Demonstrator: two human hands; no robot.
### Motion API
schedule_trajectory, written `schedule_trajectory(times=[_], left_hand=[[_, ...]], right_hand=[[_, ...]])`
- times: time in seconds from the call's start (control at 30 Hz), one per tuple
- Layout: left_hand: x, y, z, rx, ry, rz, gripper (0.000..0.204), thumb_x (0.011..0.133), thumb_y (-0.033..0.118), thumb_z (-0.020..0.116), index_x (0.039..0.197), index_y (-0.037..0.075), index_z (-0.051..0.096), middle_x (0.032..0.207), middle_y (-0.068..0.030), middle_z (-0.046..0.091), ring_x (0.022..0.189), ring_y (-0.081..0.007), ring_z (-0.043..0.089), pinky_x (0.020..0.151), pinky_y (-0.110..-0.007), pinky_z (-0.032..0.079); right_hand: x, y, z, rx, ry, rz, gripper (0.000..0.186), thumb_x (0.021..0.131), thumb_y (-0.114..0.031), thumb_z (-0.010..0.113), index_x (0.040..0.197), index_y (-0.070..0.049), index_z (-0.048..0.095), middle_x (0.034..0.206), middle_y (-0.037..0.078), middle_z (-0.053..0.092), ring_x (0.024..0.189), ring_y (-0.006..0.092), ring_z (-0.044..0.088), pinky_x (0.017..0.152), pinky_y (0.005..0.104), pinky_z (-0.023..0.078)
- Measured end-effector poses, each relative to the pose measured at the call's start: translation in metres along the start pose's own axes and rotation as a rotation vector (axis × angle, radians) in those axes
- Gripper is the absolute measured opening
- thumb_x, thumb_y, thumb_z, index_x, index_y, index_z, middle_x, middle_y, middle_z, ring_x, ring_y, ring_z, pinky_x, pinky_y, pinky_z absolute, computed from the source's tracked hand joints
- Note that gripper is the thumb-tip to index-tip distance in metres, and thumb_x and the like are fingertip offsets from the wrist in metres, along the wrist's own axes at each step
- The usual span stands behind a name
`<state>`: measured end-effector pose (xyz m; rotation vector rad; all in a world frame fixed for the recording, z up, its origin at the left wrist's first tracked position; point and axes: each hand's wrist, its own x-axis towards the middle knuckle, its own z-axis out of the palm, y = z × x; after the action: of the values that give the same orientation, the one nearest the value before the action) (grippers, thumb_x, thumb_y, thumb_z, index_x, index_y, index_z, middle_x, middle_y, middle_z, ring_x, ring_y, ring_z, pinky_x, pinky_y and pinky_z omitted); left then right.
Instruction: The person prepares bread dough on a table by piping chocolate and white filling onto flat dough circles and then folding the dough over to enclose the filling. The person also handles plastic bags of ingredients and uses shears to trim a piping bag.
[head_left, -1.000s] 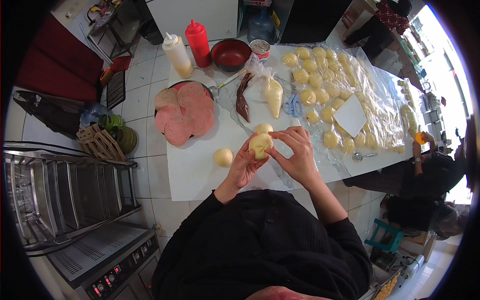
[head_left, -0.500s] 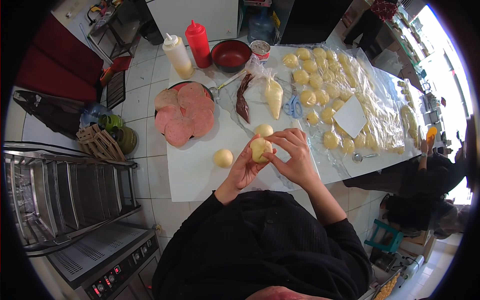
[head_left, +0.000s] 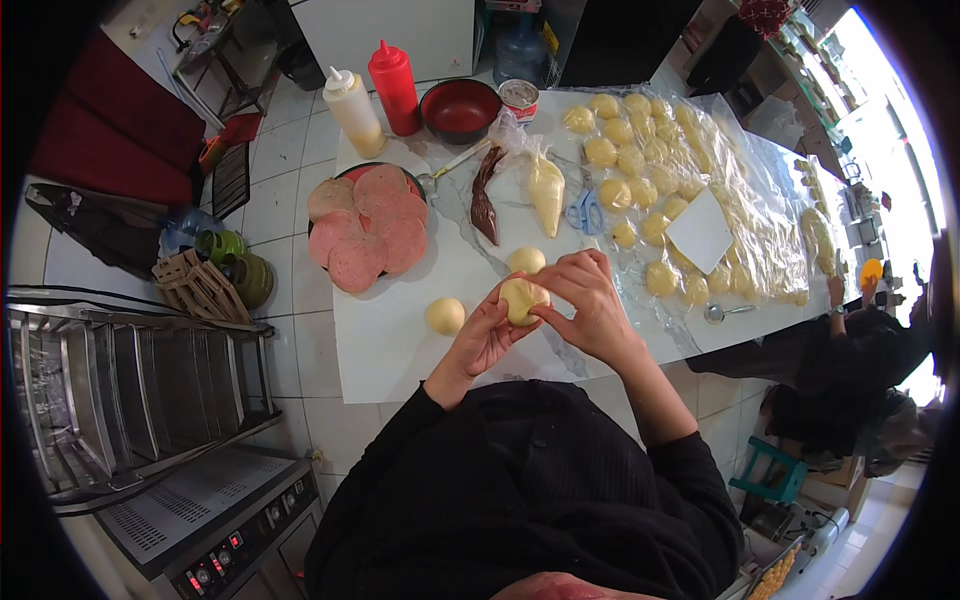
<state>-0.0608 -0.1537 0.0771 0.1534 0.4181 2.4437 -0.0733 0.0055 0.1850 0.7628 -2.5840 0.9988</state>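
Note:
A pale yellow dough ball [head_left: 523, 301] is held up over the near part of the table between both hands. My left hand [head_left: 484, 335] cups it from the left and below. At its right edge, the fingers and thumb of my right hand [head_left: 588, 308] pinch the dough. A second dough ball [head_left: 526, 261] rests on the table just beyond the hands, and a third dough ball [head_left: 445, 316] lies left of them. Farther off lie a piping bag of dark brown filling [head_left: 485, 200] and a piping bag of cream-coloured filling [head_left: 546, 195].
A plate of pink meat slices [head_left: 375, 235] stands left. Behind are a white squeeze bottle [head_left: 354, 115], a red squeeze bottle [head_left: 396, 90] and a bowl [head_left: 460, 112]. Blue scissors [head_left: 585, 212] lie beside plastic-covered dough balls [head_left: 640, 165]. A co-worker [head_left: 850, 345] is at the right.
The dough between my hands looks flatter and more turned toward me. My right fingers have shifted slightly along its edge. The co-worker's hands at the right have moved.

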Motion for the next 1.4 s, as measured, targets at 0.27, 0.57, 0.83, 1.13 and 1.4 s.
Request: schedule_trajectory(times=[0.27,0.57,0.83,1.13,1.4], left_hand=[[0.001,0.003,0.016,-0.259,-0.019,-0.068,0.051,0.09,0.025,0.048,0.132,0.007,0.026,0.124,-0.0081,0.042,0.11,-0.0191,0.049,0.096,-0.035,0.041],[-0.001,-0.007,0.004,0.18,0.122,0.176,0.043,0.087,0.017,0.052,0.127,0.016,0.036,0.128,-0.0092,0.04,0.113,-0.0214,0.046,0.095,-0.034,0.042],[0.002,-0.001,0.023,-0.182,0.024,0.037,0.055,0.088,0.027,0.05,0.135,0.013,0.024,0.128,-0.0061,0.038,0.113,-0.0176,0.046,0.094,-0.033,0.042],[0.001,-0.005,0.003,0.057,0.116,0.098,0.053,0.088,0.027,0.05,0.133,0.01,0.027,0.123,-0.0066,0.043,0.106,-0.0173,0.051,0.09,-0.031,0.046],[-0.004,0.003,0.0,0.195,0.029,0.053,0.057,0.081,0.017,0.062,0.129,0.006,0.033,0.119,-0.0059,0.048,0.108,-0.0172,0.05,0.091,-0.031,0.043]], right_hand=[[0.0,0.013,-0.009,-0.09,-0.113,-0.15,0.016,0.065,-0.011,0.069,0.081,-0.011,0.065,0.076,-0.002,0.059,0.084,0.0178,0.051,0.086,0.0385,0.03],[-0.011,0.004,0.011,-0.01,0.048,0.115,0.015,0.065,-0.009,0.068,0.08,-0.006,0.065,0.078,0.001,0.061,0.078,0.0198,0.052,0.079,0.0347,0.036],[-0.004,0.01,0.007,0.079,0.096,-0.141,0.015,0.065,-0.002,0.065,0.08,-0.006,0.065,0.076,0.002,0.061,0.075,0.0193,0.053,0.079,0.0339,0.036],[-0.008,0.003,0.013,0.038,0.035,0.108,0.015,0.066,-0.008,0.068,0.081,-0.007,0.067,0.076,0.004,0.063,0.077,0.0201,0.054,0.078,0.0329,0.04],[-0.027,0.04,0.038,1.071,-0.017,0.597,0.027,0.068,-0.006,0.072,0.091,-0.006,0.059,0.083,0.002,0.056,0.078,0.0118,0.053,0.073,0.0282,0.043]])
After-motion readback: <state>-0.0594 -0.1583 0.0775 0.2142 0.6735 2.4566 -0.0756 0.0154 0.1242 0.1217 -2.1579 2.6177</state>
